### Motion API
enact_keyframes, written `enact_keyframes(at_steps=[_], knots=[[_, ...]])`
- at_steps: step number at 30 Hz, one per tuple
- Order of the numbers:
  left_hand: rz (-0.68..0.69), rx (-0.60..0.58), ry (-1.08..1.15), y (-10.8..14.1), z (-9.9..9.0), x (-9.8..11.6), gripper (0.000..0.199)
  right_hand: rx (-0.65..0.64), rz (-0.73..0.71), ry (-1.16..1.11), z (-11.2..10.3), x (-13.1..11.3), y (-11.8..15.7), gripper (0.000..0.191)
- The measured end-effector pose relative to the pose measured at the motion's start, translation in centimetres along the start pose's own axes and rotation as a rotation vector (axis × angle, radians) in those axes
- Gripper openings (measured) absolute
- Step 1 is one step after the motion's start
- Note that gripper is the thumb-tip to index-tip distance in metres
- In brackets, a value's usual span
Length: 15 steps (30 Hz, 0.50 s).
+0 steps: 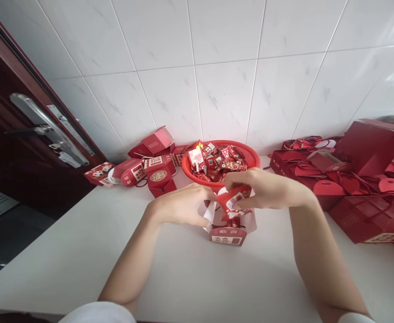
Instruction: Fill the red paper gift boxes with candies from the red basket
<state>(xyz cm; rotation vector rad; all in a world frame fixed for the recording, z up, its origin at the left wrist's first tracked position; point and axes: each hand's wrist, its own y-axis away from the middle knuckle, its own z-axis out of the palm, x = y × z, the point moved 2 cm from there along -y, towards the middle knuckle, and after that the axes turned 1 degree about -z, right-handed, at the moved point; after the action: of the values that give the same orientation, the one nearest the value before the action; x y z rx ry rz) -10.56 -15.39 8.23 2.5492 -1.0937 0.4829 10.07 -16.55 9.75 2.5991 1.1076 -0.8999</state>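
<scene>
An open red gift box (228, 237) stands upright on the white table in front of me, its flaps spread and red-wrapped pieces inside. My left hand (183, 207) grips its left flap, with the flap's white inner side showing between thumb and fingers. Just above the opening, my right hand (256, 188) pinches a red printed snack packet (234, 201), tilted over the box. Behind both hands sits a red plastic basket (255, 162) filled with small wrapped sweets (215, 161). The box's far side is partly hidden by the packet and my hands.
Folded red gift boxes (159, 175) lie in a cluster left of the basket. A larger pile of red boxes (348, 179) covers the right side. A tiled wall (224, 89) borders the white table (92, 242) at the back, and a dark door with a metal handle (45, 128) stands left.
</scene>
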Motion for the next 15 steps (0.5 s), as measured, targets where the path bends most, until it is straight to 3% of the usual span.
enact_keyframes(at_steps=[7, 15], knots=[[0.081, 0.040, -0.084, 1.4, 0.8, 2.5, 0.038, 0.042, 0.041, 0.074, -2.0, -0.7, 3.0, 0.019], [0.066, 0.045, -0.096, 1.0, 1.4, 2.2, 0.040, 0.098, 0.003, 0.048, -2.3, -0.7, 3.6, 0.021]])
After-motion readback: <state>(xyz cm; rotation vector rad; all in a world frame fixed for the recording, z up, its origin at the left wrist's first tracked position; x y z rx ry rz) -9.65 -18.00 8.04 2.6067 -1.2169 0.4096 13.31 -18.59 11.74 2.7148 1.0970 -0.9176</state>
